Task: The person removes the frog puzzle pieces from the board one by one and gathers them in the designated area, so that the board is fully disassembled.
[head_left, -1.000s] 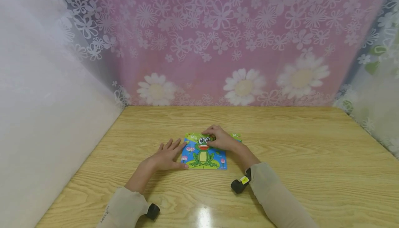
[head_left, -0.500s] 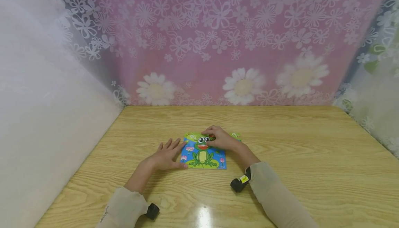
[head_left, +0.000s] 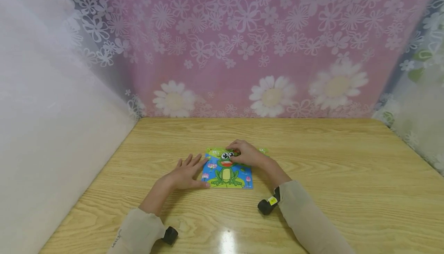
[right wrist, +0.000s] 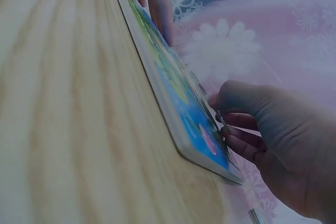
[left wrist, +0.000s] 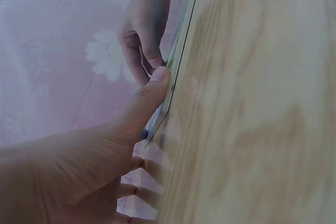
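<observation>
A jigsaw puzzle board [head_left: 227,175] with a green cartoon frog on blue water lies flat on the table. My left hand [head_left: 185,175] spreads along its left side, thumb on the near left corner and fingers straight. At the board's upper right, my right hand [head_left: 247,154] pinches a thin puzzle piece [right wrist: 219,118] between thumb and fingers, close against the surface. Most of that piece is hidden by the fingers. Beyond the right hand, a green-edged flat piece [head_left: 263,150] lies to the right of the board, partly covered by the hand.
The wood-grain table [head_left: 333,177] extends around the board. A pink flowered curtain [head_left: 215,53] hangs at its back edge. White cloth [head_left: 52,103] stands along the left, and a patterned sheet [head_left: 423,92] along the right. Each wrist carries a black camera [head_left: 266,206].
</observation>
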Motion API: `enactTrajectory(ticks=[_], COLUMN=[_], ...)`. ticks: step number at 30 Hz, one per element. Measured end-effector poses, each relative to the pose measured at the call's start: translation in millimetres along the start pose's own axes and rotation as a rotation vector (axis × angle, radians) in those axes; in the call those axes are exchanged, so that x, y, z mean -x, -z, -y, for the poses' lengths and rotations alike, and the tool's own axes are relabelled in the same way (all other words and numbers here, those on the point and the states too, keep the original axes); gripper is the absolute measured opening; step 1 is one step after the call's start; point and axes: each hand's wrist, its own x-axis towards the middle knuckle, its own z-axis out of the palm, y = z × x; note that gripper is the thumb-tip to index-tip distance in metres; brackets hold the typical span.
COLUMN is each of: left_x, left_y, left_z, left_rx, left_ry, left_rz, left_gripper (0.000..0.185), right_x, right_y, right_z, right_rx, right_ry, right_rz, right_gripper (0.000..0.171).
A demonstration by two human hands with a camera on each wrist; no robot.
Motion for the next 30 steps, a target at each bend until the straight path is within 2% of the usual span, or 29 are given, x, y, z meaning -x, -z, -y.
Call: enactTrajectory(ticks=[9,14,26,30], left_x=[-0.6,-1.0,-3.8,-2.9], left_y=[-1.8,-2.8,-5.9,-5.5], left_z=[0.2,3.7,9.1,8.6], left_rx=[-0.02,-0.03,-0.015,-0.016], left_ry=[0.003,-0.005,-0.017,-0.016], left_rz=[-0.002,-0.005,-0.005,0.0], left_gripper=[0.091,0.091,0.091,0.091], right_x=[6.9,15.0,52.3,64.9], right_y=[11.2,20.9,52.5,60.9], right_z=[-0.5,-2.9,-17.1,-26.6], right_rx=[-0.033,0.0,0.02,0.032], right_ry=[-0.009,0.007,0.035,0.013], right_rz=[-0.011,-0.034,-0.085,-0.105], right_gripper=[0.037,0.037,0.038,0.038])
